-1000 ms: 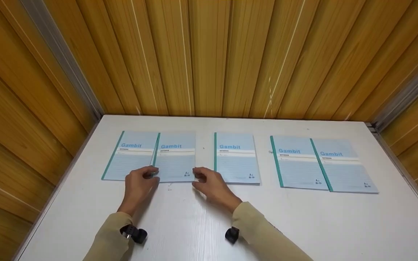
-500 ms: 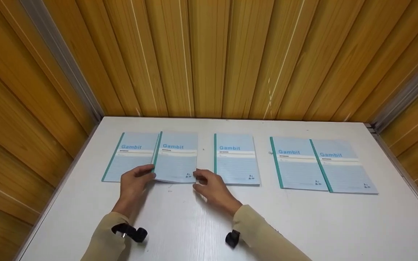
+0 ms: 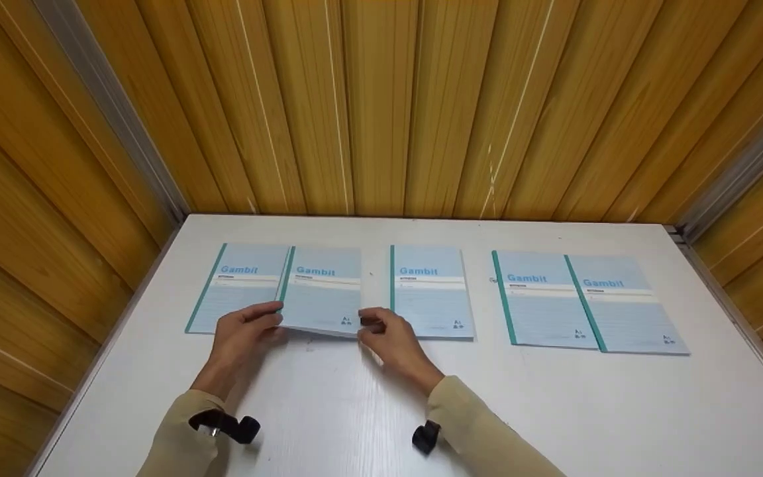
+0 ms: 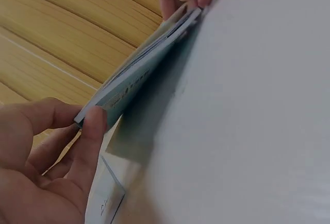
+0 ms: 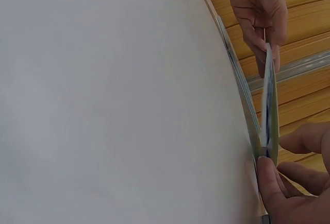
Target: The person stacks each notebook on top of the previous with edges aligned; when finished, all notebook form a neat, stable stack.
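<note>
A light-blue notebook [image 3: 323, 298] with a green spine and "Gambit" on its cover is held between both hands. My left hand [image 3: 242, 338] pinches its spine edge near the lower left corner. At the lower right corner, my right hand [image 3: 395, 341] pinches the opposite edge. In the left wrist view the near edge of the notebook [image 4: 139, 74] is raised, with a shadow beneath it. The right wrist view shows the notebook [image 5: 269, 100] edge-on between the two hands. Another notebook [image 3: 239, 305] lies close on the left, partly hidden by my left hand.
Right of the held notebook lies a single notebook [image 3: 431, 291]. Farther right, two more notebooks [image 3: 544, 311] lie side by side, the right one [image 3: 630, 318] overlapping its neighbour. All lie on a white table [image 3: 355, 411] before a wood-patterned wall [image 3: 381, 112].
The held notebook has shifted slightly right and its near edge has come up. My left hand has moved a little left and now grips the spine edge; the right hand has shifted slightly right.
</note>
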### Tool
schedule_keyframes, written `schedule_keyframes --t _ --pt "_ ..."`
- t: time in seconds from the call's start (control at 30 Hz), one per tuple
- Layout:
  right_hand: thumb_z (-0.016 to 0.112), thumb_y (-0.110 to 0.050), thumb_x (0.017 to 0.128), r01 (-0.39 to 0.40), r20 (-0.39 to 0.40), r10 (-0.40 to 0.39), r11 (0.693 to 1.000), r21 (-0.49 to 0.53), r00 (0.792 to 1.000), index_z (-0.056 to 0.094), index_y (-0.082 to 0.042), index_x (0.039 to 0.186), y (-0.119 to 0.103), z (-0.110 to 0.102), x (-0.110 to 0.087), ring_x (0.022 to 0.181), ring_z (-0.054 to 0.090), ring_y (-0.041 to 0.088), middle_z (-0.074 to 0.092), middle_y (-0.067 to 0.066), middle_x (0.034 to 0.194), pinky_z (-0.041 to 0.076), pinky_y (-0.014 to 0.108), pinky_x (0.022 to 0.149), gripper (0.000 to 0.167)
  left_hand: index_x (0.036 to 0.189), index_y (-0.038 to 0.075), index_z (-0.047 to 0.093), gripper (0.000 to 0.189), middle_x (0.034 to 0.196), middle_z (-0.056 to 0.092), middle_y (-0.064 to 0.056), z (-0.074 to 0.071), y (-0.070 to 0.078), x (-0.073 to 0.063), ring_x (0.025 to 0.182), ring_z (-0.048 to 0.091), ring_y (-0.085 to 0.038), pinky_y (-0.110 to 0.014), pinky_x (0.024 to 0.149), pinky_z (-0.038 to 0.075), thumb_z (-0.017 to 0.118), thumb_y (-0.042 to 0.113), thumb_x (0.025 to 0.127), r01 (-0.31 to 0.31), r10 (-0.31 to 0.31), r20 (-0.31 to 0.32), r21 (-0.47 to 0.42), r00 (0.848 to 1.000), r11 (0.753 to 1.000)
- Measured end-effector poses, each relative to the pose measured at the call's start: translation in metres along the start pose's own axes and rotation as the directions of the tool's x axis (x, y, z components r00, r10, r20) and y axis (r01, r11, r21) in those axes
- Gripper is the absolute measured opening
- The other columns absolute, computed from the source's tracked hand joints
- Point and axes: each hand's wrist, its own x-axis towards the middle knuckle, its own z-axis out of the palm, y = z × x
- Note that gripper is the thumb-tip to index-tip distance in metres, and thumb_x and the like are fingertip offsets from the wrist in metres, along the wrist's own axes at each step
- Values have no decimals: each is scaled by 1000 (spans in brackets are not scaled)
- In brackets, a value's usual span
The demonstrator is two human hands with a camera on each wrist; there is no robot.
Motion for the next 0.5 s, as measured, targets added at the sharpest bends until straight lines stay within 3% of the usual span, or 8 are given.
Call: schedule_keyframes --t 0.23,0.37,0.5 --pt "63 -15 106 -83 -10 87 974 209 996 55 9 146 2 2 5 95 73 26 70 12 109 63 35 86 47 135 -2 71 38 133 68 -16 -3 1 -3 103 76 -24 -35 95 60 76 9 99 40 -38 24 -123 999 992" --pt "64 -9 105 -99 -9 107 943 317 994 52 9 148 3 3 5 102 72 28 67 16 117 62 37 90 49 132 -4 71 37 128 69 -17 -1 -1 -5 102 76 -25 -33 92 61 77 7 97 10 -8 26 -110 1000 994" --pt "66 -4 102 -95 -33 112 938 334 993 59 7 143 2 2 5 102 71 27 65 17 117 63 37 88 43 130 -4 72 36 126 68 -19 1 -3 -6 101 75 -25 -30 89 61 78 7 96 -15 15 12 -53 1000 998"
